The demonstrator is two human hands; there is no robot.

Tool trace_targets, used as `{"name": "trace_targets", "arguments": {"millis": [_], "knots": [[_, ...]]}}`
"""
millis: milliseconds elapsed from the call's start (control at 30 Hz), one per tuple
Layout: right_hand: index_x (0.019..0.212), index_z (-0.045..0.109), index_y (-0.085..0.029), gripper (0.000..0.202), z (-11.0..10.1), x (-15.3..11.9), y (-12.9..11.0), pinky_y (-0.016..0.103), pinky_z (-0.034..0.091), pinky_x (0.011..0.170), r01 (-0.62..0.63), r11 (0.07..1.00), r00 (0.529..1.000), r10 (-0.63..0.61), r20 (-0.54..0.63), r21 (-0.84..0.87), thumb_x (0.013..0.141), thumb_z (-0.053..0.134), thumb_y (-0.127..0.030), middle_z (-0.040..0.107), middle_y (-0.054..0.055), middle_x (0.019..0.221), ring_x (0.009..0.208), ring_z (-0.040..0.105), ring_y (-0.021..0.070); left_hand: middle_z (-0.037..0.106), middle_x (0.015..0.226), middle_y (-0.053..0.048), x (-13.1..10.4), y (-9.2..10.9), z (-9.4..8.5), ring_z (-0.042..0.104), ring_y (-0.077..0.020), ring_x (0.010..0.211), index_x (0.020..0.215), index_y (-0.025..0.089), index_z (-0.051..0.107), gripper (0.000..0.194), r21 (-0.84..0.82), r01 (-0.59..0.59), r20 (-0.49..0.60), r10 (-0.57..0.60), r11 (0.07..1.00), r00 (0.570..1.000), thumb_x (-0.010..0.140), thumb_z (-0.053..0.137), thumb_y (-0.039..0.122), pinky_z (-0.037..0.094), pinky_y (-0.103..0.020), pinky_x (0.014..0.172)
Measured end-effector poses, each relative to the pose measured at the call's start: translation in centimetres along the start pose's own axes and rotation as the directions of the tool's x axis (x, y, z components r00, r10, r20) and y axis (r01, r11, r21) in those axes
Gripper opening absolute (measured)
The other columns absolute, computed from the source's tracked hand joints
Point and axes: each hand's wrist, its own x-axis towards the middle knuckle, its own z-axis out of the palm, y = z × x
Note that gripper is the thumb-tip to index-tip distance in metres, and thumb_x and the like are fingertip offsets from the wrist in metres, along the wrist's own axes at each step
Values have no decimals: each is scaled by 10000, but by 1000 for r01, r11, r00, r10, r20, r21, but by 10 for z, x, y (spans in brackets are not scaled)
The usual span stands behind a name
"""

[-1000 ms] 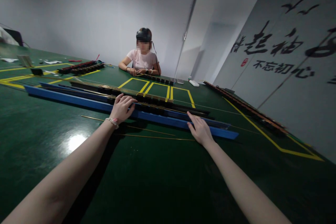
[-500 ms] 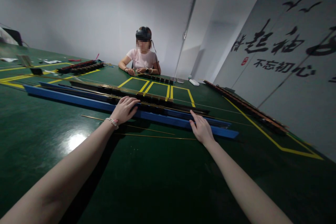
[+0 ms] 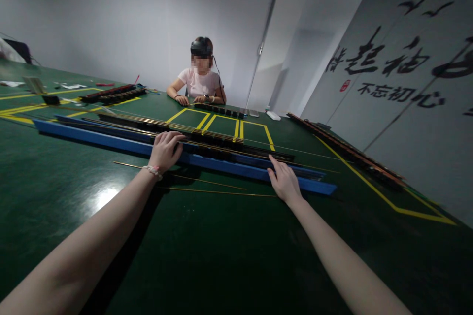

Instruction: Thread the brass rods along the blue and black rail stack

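Observation:
My left hand (image 3: pixel 165 151) reaches over the near wall of a long blue tray (image 3: pixel 121 145), its fingers bent together around a thin brass-coloured rod (image 3: pixel 306 165). The rod lies lengthwise along the tray and sticks out past its right part. My fingers hide where they meet it. Toward the tray's right end, my right hand (image 3: pixel 285 181) rests at the near wall. Its index finger stretches over the rim by the rod, with the thumb apart below. Dark blocks and more thin rods lie in and behind the tray. Two loose rods (image 3: pixel 221 192) lie on the green table this side of it.
Across the table (image 3: pixel 236 251) sits a person (image 3: pixel 201 81) with hands at a row of dark blocks (image 3: pixel 218 109). Yellow tape (image 3: pixel 271 138) marks out areas. Dark strips (image 3: pixel 114 93) lie at far left, and a long dark strip (image 3: pixel 347 150) runs along the right edge.
My left hand has moved a little to the left. The rod's right end has slid left with it. My right hand has stayed in place.

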Motion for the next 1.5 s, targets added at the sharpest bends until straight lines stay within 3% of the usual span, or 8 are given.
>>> {"name": "trace_targets", "arguments": {"millis": [167,400,600,800,900,1133,1333,1500], "knots": [[1401,416,-130,531,-1,0,-1,399,456,898,7,1000,1000,-6,-10,23,977,264,-411,637,137,1159,1080,567,239,618,1176,-58,5,15,8,539,-210,1092,1216,222,556,352,-123,-151,120,165,981,979,913,395,302,342,-412,1028],[1390,433,-146,512,-1,0,-1,407,449,923,21,998,1000,-19,-22,56,977,273,-403,633,127,1191,1110,562,239,646,1010,-25,2,0,1,560,-201,991,1004,252,640,275,-70,36,8,-35,997,999,909,384,291,290,-436,1053],[1356,473,-149,493,-4,0,-4,411,455,881,20,998,998,-17,-60,53,972,287,-395,671,123,1098,1024,604,244,609,1062,-66,-3,-14,1,522,-245,1005,916,234,649,263,17,178,-111,-175,984,978,901,402,325,316,-454,992],[1347,462,-140,482,-4,0,-4,370,479,814,-6,997,1000,7,-14,73,972,287,-388,685,100,1045,922,644,223,595,1200,-69,0,8,4,520,-232,1116,1231,224,535,359,-90,-55,58,60,994,997,911,388,296,335,-438,1016],[1359,446,-153,478,-3,0,-3,358,487,783,-6,999,1000,6,-5,49,972,286,-383,691,88,1049,867,657,212,592,1199,-78,3,20,7,515,-237,1137,1238,232,540,370,-144,-104,133,124,984,983,905,393,296,367,-430,990],[1406,402,-160,494,-1,0,-1,333,469,732,22,1000,999,-22,25,-11,988,243,-369,713,75,955,815,658,196,621,1086,-61,5,17,7,538,-223,1033,1098,233,605,300,-123,-27,90,38,992,995,913,377,292,368,-412,958],[1431,379,-157,516,-2,0,-3,315,438,704,15,1000,999,-13,47,-26,997,214,-383,702,70,830,737,634,188,634,946,-44,1,-6,4,540,-224,949,894,227,623,280,-8,158,-66,-158,987,985,929,362,323,327,-427,952],[1428,392,-159,517,-4,1,-5,327,425,712,13,1000,998,-12,59,-13,993,216,-374,705,79,856,748,631,202,625,1061,-63,-2,-10,4,529,-237,1027,985,221,620,280,-32,159,-85,-161,987,983,924,374,341,334,-423,953]]}}
